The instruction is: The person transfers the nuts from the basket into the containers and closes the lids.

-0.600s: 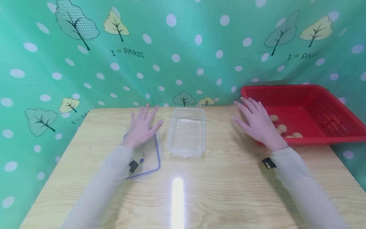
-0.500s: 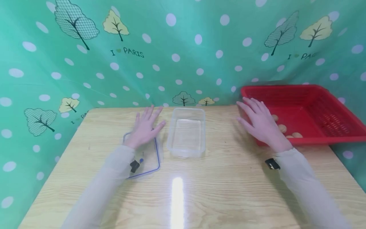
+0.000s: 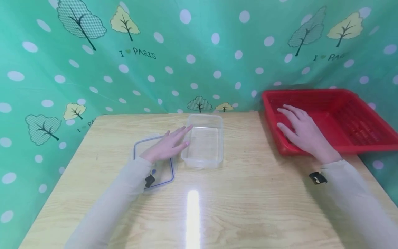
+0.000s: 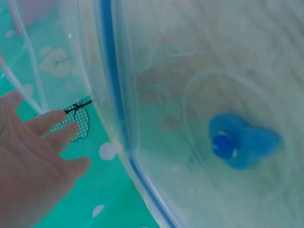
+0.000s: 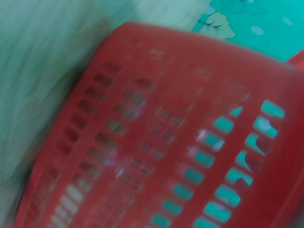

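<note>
My left hand (image 3: 168, 146) lies flat over a clear lid with a blue seal (image 3: 155, 167). Its straight fingers point right and reach the left rim of an empty clear plastic container (image 3: 205, 145). The left wrist view shows the same lid (image 4: 190, 118) close up with its blue valve (image 4: 242, 140), and my left hand (image 4: 33, 161) with the fingers straight. My right hand (image 3: 303, 131) is over the front left corner of a red mesh basket (image 3: 357, 148), fingers relaxed and holding nothing. It hides what lies on the basket floor there. The right wrist view shows only the blurred basket wall (image 5: 166, 142).
The light wooden table (image 3: 248, 193) has a bright glare streak (image 3: 192, 218) near its front. A green dotted curtain (image 3: 202, 52) closes off the back and both sides. The basket sits at the table's right rear corner.
My left hand slid right across the lid up to the container's rim. My right hand moved right, from beside the basket to over its corner, and now hides the small round things inside.
</note>
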Demonstrator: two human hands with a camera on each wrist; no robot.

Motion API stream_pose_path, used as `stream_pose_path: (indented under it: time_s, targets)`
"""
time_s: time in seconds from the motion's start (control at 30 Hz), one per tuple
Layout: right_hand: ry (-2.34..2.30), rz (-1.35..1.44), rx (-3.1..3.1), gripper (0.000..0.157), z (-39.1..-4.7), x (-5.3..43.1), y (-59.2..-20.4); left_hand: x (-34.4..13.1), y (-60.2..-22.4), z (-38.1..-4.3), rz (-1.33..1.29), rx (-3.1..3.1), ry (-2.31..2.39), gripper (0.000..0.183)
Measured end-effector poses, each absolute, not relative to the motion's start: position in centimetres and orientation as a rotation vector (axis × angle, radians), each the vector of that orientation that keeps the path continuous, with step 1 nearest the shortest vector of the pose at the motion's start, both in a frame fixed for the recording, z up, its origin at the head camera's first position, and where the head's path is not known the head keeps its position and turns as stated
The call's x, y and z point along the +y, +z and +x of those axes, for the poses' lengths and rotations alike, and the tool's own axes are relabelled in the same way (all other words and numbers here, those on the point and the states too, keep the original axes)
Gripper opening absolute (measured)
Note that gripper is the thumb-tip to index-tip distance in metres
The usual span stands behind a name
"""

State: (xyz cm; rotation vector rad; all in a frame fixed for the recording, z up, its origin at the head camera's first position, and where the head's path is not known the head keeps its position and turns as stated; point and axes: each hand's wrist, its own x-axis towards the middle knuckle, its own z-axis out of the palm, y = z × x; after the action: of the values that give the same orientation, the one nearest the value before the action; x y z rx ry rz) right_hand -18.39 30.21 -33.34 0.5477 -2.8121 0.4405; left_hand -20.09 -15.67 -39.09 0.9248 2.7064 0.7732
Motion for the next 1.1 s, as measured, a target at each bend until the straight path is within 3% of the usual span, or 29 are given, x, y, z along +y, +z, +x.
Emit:
stream_pose_path:
  time_s: [0.57,0.87,1.1]
  targets:
    - [0.650,0.496,-2.915,0.061,-19.1,35.4,-33.8,-13.0,-39.6,-19.6,0.734,2.484,1.027,0.081]
    - [0.814,0.399,-3.083,0.066,-19.8,35.9,-33.6,-12.5,-39.4,-20.0,0.692,2.506,0.993,0.086]
    - [0.969,0.498,-3.177,0.068,-20.8,35.7,-34.0,-12.6,-39.0,-20.4,0.734,2.467,0.975,0.090]
